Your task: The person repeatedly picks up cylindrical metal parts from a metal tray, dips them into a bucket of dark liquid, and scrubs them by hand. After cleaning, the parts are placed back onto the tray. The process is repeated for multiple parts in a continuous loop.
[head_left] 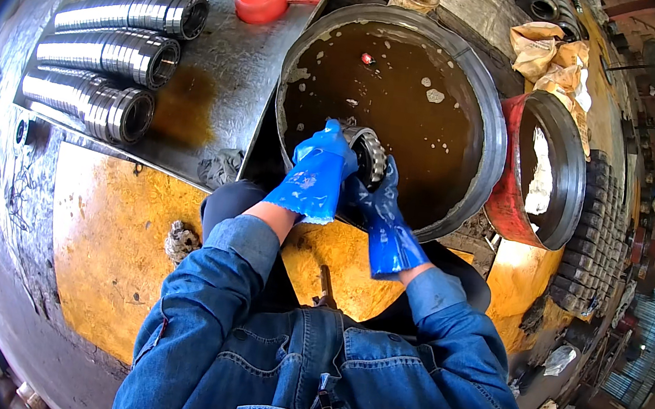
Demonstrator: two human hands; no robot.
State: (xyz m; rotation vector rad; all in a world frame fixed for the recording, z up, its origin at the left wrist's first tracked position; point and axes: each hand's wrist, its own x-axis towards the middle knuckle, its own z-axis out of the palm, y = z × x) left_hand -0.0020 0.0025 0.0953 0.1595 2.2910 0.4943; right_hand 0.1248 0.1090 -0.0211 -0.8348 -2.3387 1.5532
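Both my hands wear long blue rubber gloves and meet over the near part of a round metal tub (493, 135) of murky brown liquid. Between them is a stack of ball bearings (369, 157), dark and wet, with a row of balls showing at its right end. My left hand (325, 154) is wrapped round the left side of the stack. On the right end, my right hand (377, 198) grips from below, its fingers partly hidden behind the bearings. A small red-and-white object (367, 59) floats in the liquid among patches of foam.
Left of the tub, a metal tray (239, 55) holds three rows of shiny bearing rings (109, 51), a red dipper (262, 2) and a dark rag (222, 167). A red drum (508, 198) with white material inside stands right, beside stacked dark blocks (592, 237). Crumpled brown paper (550, 56) lies behind.
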